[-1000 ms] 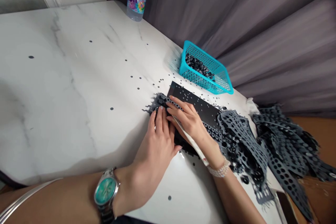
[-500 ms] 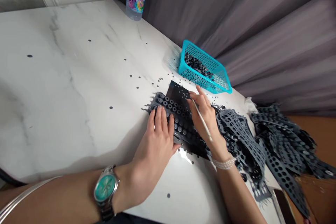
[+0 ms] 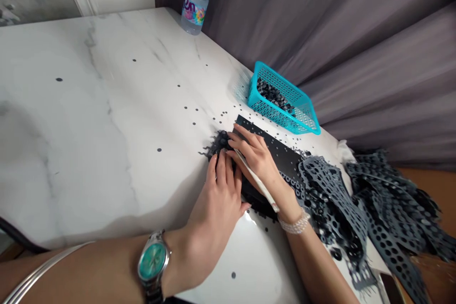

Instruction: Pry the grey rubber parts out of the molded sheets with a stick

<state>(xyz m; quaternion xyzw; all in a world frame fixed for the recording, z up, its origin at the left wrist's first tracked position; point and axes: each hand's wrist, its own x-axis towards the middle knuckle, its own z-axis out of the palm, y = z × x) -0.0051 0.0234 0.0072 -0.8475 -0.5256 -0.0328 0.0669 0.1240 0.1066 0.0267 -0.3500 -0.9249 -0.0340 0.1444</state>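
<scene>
Between both hands lies a dark grey punched sheet (image 3: pixel 216 145), its ragged far-left end showing and the rest mostly covered. My left hand (image 3: pixel 219 190) holds the sheet with curled fingers, thumb at its near side. In my right hand (image 3: pixel 254 159) is a thin white stick (image 3: pixel 261 186), lying along the palm toward the wrist. The right fingertips reach over the sheet beside my left fingers; whether they pinch it cannot be seen. Underneath is a flat black board (image 3: pixel 285 156), sprinkled with small grey discs.
A turquoise basket (image 3: pixel 285 121) with many small black pieces stands behind the hands. To the right lie punched scrap sheets (image 3: pixel 335 190) and more scrap (image 3: pixel 399 209) hanging over the edge. A phone (image 3: pixel 388 287) lies near the right edge; a water bottle (image 3: pixel 195 7) stands at the back.
My right hand has moved left, bringing its fingertips beside my left ones. The sheet's upper end, flat with rings showing before, now looks bunched and dark. The view has shifted slightly.
</scene>
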